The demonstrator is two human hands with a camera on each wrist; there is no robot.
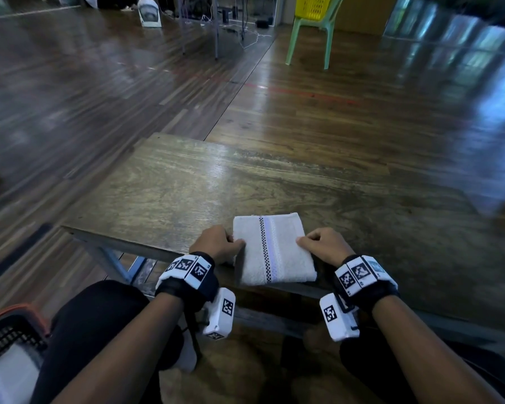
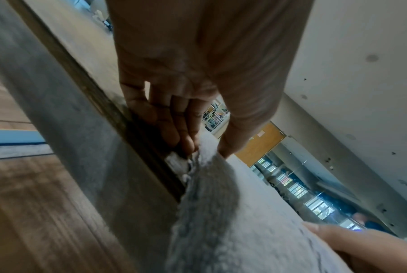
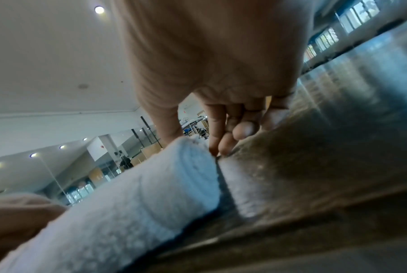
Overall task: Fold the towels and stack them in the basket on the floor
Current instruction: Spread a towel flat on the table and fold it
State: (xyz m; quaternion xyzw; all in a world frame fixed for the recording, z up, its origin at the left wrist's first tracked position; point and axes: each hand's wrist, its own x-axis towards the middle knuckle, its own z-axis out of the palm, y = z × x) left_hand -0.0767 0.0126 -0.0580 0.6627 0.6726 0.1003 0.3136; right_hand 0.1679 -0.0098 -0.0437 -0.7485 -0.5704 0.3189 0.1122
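Observation:
A white towel (image 1: 270, 249) with a checkered stripe lies folded into a small rectangle at the near edge of the wooden table (image 1: 187, 182). My left hand (image 1: 220, 243) pinches its left edge, thumb on top and fingers curled underneath. In the left wrist view the left hand (image 2: 204, 149) closes on the towel (image 2: 244, 212) at the table's rim. My right hand (image 1: 318, 243) pinches the right edge the same way. The right wrist view shows the right hand (image 3: 197, 146) with its thumb over the thick folded towel (image 3: 151, 184) and its fingers against its side. The basket (image 1: 9, 330) stands on the floor at lower left.
The dark mesh basket with an orange rim holds something white inside (image 1: 6, 374). My knees sit under the table's near edge. A green chair (image 1: 312, 30) with a yellow crate and a white fan (image 1: 149, 11) stand far across the wooden floor.

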